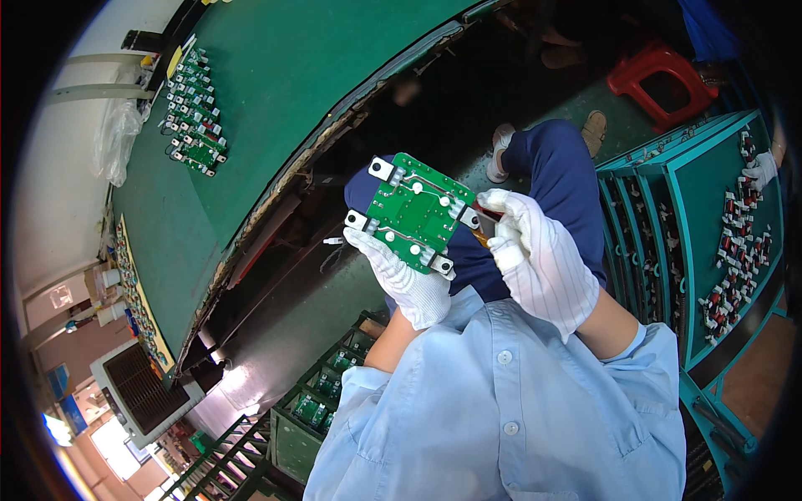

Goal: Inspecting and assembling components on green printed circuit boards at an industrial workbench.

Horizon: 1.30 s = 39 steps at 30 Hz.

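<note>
The left hand [403,280] grips a green circuit board [415,215]; beside it, the right hand [539,259] pinches a small dark piece [486,224].

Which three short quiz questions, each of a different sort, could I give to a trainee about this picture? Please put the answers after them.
1. What colour is the circuit board that the left hand holds: (a) yellow, (b) green or (c) red?
2. True or false: the right hand is bare.
3. Fill in: at the upper right of the view is a red plastic ____.

Key:
1. b
2. False; it wears a white glove.
3. stool
</note>
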Each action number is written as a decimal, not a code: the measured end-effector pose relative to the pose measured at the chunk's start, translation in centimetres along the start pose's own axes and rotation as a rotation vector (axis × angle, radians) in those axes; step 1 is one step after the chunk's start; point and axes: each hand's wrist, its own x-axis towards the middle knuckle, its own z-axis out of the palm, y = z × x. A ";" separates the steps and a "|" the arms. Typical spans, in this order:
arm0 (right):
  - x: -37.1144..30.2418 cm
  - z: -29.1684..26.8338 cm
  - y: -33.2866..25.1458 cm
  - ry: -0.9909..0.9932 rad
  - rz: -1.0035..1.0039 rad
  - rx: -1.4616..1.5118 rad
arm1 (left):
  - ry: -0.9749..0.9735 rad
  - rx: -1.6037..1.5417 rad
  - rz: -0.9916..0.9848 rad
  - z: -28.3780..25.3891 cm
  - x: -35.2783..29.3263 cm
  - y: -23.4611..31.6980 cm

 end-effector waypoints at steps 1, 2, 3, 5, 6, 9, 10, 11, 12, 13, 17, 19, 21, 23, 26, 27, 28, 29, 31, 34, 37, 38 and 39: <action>0.1 0.1 -0.1 -0.003 -0.001 0.000 | 0.067 0.602 0.300 -0.2 -0.3 -1.1; 0.1 0.1 -0.2 -0.040 0.008 -0.075 | 0.065 0.601 0.300 -0.4 -0.3 -0.6; 0.1 0.0 -0.2 -0.078 0.018 -0.149 | 0.002 0.645 0.353 -0.7 -0.5 0.0; 0.0 0.3 0.1 -0.070 -0.018 -0.204 | -0.057 0.687 0.409 -0.7 -0.4 1.4; 0.0 0.4 0.2 -0.052 -0.050 -0.217 | -0.076 0.469 0.260 -0.4 -0.2 2.2; 0.4 0.2 0.8 -0.030 -0.083 -0.238 | -0.117 -0.192 -0.173 0.3 0.4 4.9; 0.5 -0.1 1.2 -0.022 -0.074 -0.246 | -0.130 -0.415 -0.311 0.5 0.6 5.6; 0.4 -0.2 1.4 -0.026 -0.084 -0.250 | -0.145 -0.642 -0.450 0.7 0.8 6.2; 0.2 -0.3 1.7 -0.010 -0.146 -0.179 | -0.188 -0.646 -0.502 0.7 1.3 6.5; -0.2 -0.5 2.0 0.006 -0.206 -0.107 | -0.183 -0.654 -0.495 0.7 1.7 7.0; -2.0 -1.8 2.9 0.048 0.032 0.138 | -0.347 -0.761 -0.591 0.9 1.9 7.1; -1.7 -2.7 2.4 0.039 0.117 0.190 | -0.477 -1.185 -0.762 0.1 1.8 6.4; -0.7 -3.1 2.2 0.060 0.068 0.058 | -0.454 -0.923 -0.797 0.2 1.6 6.9; 0.6 -4.1 1.1 -0.040 0.023 -0.008 | -0.672 -1.189 -0.823 -0.2 1.7 5.8; 2.0 -5.3 -0.3 -0.212 -0.011 -0.135 | -0.691 -0.738 -0.790 -0.1 1.9 7.2; 2.5 -5.8 -0.6 -0.321 -0.006 -0.245 | -0.675 -0.721 -0.883 -0.1 1.9 7.4; 2.3 -5.7 -0.3 -0.314 -0.068 -0.286 | -0.672 -0.649 -0.864 -0.1 1.7 7.4; 2.3 -5.5 -0.1 -0.307 -0.135 -0.327 | -0.674 -0.650 -0.863 -0.1 1.7 7.2; 2.0 -5.5 -0.4 -0.322 -0.127 -0.352 | -0.728 -0.492 -0.706 -0.2 1.5 6.6; 1.7 -5.5 0.6 -0.320 -0.172 -0.399 | -0.690 -0.530 -0.666 0.1 0.9 6.8; 2.6 -5.9 1.8 -0.300 -0.121 -0.476 | -0.777 -0.450 -0.692 -0.1 1.3 6.0; 2.7 -5.9 2.1 -0.230 -0.171 -0.428 | -0.775 -0.490 -0.679 -0.1 1.3 6.4; 2.8 -5.8 2.1 -0.162 -0.220 -0.377 | -0.771 -0.484 -0.668 -0.2 1.4 6.7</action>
